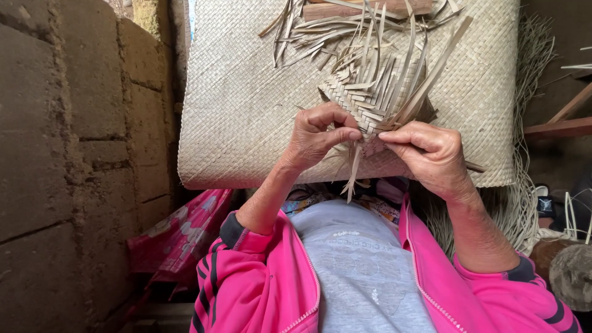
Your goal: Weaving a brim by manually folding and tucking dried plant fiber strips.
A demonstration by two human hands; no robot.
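A small, partly woven piece of pale dried leaf strips (370, 98) is held up in front of me, loose strip ends fanning upward and a few hanging down. My left hand (317, 137) pinches its lower left edge with thumb and fingers closed on the strips. My right hand (431, 157) pinches the lower right edge, fingertips meeting the left hand's. Both sleeves are bright pink, pushed up the forearms.
A large finished woven mat (234, 111) lies behind the piece, with loose strips (320, 28) and a wooden block (333, 9) on its far part. A mud-brick wall (74, 154) stands to the left. Pink patterned cloth (179, 234) lies below left; frayed fibres (524, 209) lie right.
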